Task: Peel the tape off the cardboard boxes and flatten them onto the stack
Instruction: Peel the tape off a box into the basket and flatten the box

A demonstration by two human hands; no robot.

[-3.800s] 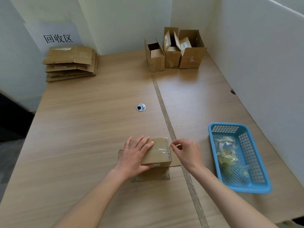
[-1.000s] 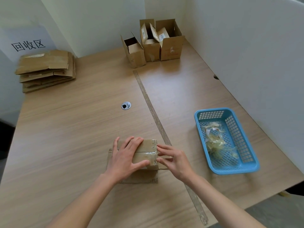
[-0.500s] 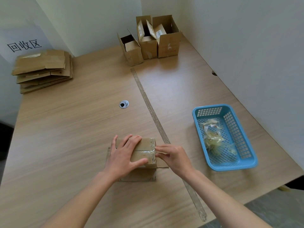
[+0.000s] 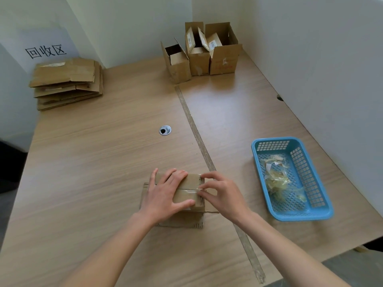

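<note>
White partition walls [image 4: 310, 59] enclose the wooden table [image 4: 103, 162]; left hand [image 4: 165, 195] presses flat atop the cardboard box [image 4: 191, 181], right hand [image 4: 222, 193] pinching its clear tape [image 4: 189, 190].

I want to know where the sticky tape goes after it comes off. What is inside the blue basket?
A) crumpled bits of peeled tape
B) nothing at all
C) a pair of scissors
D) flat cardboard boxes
A: the blue basket on the right of the table holds a heap of crumpled, yellowish clear tape scraps, with no cardboard or scissors in it.
</note>
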